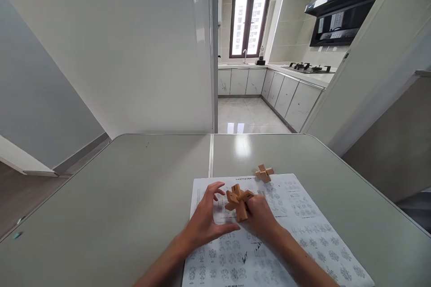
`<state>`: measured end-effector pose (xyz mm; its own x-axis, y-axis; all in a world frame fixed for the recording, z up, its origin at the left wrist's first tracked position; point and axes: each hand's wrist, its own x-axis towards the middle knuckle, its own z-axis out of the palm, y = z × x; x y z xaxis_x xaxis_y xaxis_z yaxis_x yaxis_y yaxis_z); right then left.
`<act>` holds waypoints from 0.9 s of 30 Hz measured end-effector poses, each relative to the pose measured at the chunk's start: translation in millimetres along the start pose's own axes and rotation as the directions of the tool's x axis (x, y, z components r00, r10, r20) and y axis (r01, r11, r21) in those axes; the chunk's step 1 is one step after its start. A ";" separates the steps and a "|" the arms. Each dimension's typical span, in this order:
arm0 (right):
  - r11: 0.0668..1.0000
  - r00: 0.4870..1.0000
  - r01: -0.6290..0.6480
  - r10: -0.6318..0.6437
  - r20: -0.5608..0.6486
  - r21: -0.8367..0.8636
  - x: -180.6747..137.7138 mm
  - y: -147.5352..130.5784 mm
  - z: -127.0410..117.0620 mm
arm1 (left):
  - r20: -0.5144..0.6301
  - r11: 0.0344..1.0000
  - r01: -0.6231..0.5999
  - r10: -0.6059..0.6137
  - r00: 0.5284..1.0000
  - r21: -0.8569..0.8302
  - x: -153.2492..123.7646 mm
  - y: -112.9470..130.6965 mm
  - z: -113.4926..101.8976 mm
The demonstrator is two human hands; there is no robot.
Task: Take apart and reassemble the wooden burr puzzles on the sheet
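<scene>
the right hand (260, 218) grips a wooden puzzle (238, 199) from below and behind, fingers curled round its lower bars, and holds it just above the sheet (299, 226) near the sheet's top middle. the left hand (206, 220) is beside it on the left, fingers spread and slightly bent, thumb low. its fingertips are close to the puzzle, but whether any of them touches the wood cannot be told from here. the puzzle shows as several notched bars crossing one another into a star-like knot. it looks mostly joined, though one bar seems to stick out further than the others at the upper right, so it reads as partly locked rather than closed tight, and the far side is hidden by the hand. a small cross (264, 173) of the same wood lies apart on the top edge of the sheet, untouched by either hand and well clear of the puzzle. it looks complete and set aside, though that is a judgement. the sheet is printed with rows of small diagrams too fine to read and lies flat on the grey table (117, 197). no loose bars show anywhere on the table, which suggests the pieces are all taken up in the two wooden shapes and that what is left is seating or adjusting the held one.
</scene>
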<state>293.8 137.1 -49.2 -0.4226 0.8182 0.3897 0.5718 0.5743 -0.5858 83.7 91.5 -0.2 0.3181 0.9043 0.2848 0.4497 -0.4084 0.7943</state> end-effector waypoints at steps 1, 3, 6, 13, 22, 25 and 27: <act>1.000 1.000 0.013 -0.013 0.015 -0.011 -0.5 -3.6 0.1 | 0.018 1.000 0.009 -0.008 1.000 -0.020 -0.2 0.7 -0.1; 0.999 0.998 0.044 -0.043 0.046 -0.020 -1.3 -9.7 0.5 | 0.053 0.998 0.026 -0.024 0.998 -0.054 -0.7 1.4 -0.1; 0.996 0.994 0.082 -0.080 0.068 -0.023 -1.9 -14.8 1.5 | 0.070 0.995 0.018 -0.012 0.997 -0.094 -1.3 0.9 0.4; 0.998 0.997 0.055 -0.057 0.056 0.042 -1.6 -16.4 0.6 | 0.062 0.992 -0.011 0.019 0.998 -0.127 2.1 7.7 -0.1; 0.889 0.991 -0.132 0.119 0.058 0.438 7.7 -25.8 -10.4 | -0.045 0.965 0.145 -0.158 0.986 -0.220 4.7 7.2 -2.6; 0.721 0.981 -0.192 0.129 0.142 0.666 10.5 -25.2 -15.1 | -0.022 0.946 0.160 -0.174 0.985 -0.281 4.9 6.5 -2.2; 0.612 0.975 -0.223 0.120 0.189 0.759 11.6 -24.0 -18.2 | -0.010 0.938 0.159 -0.170 0.985 -0.307 5.1 5.6 -0.9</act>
<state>288.0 133.3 -17.6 -0.4763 0.8617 0.1751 -0.0901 0.1502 -0.9845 87.1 93.9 6.2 0.2282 0.9619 0.1508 0.2159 -0.2010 0.9555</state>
